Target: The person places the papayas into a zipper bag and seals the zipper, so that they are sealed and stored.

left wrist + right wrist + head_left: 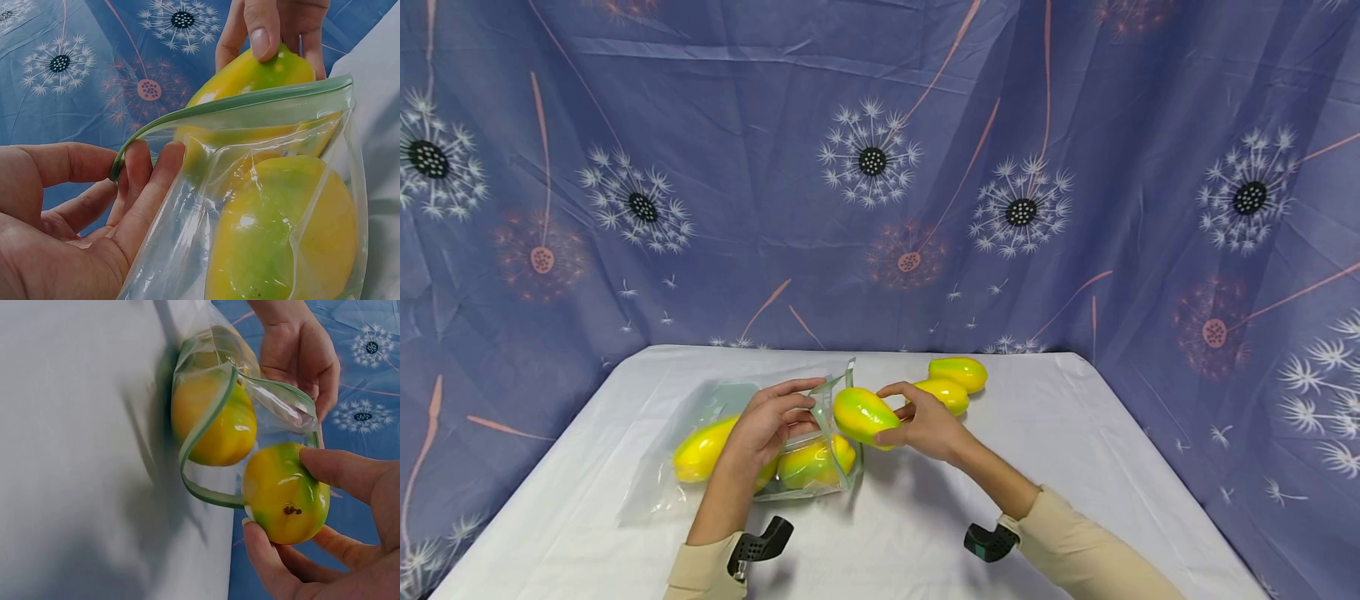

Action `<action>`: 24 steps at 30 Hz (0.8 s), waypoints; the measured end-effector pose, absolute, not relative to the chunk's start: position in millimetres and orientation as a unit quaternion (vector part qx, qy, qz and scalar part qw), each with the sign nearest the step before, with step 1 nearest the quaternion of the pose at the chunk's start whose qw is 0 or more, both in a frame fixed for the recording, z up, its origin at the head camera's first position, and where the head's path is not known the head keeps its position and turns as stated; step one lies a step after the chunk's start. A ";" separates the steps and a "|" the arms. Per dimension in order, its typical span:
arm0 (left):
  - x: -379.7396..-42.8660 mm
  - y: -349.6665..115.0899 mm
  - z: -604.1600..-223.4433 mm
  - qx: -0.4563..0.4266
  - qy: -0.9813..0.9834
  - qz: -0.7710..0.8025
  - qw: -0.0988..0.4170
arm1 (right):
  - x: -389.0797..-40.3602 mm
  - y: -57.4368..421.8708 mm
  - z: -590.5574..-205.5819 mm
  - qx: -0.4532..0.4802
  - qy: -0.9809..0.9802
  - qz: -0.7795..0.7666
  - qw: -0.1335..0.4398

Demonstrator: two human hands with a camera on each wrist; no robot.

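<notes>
My right hand (928, 427) grips a glossy yellow-green papaya (863, 414) between thumb and fingers at the mouth of a clear zip bag (181, 250). In the left wrist view, part of this papaya shows behind the bag's green zip rim (244, 100). The fingers of my left hand (767, 423) hold that rim at the side of the mouth, and the mouth gapes. Inside the bag, a papaya (281, 225) lies near the opening. Another papaya (706, 450) is deeper in the bag, partly hidden by my left forearm.
Two more papayas lie on the white-covered table (1045, 500) beyond my right hand: a near papaya (949, 395), partly covered by the hand, and a far papaya (961, 372). Behind the table hangs a blue dandelion-print cloth (760, 167).
</notes>
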State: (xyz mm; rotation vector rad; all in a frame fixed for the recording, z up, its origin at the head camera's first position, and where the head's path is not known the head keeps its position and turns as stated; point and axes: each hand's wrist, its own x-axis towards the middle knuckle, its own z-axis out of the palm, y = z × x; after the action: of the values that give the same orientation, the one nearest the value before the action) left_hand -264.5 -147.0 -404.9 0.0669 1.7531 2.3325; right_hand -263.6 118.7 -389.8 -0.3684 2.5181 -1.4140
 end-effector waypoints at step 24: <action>-264.0 -145.9 -403.5 0.015 0.598 0.794 0.110 | -266.0 101.4 -397.9 -0.114 0.826 -0.536 0.132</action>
State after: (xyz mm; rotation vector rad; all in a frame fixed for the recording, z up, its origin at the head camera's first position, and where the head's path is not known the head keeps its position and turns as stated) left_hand -264.0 -145.9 -403.5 0.0434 1.7582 2.3329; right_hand -266.0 101.4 -397.9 -0.3300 2.3972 -1.5543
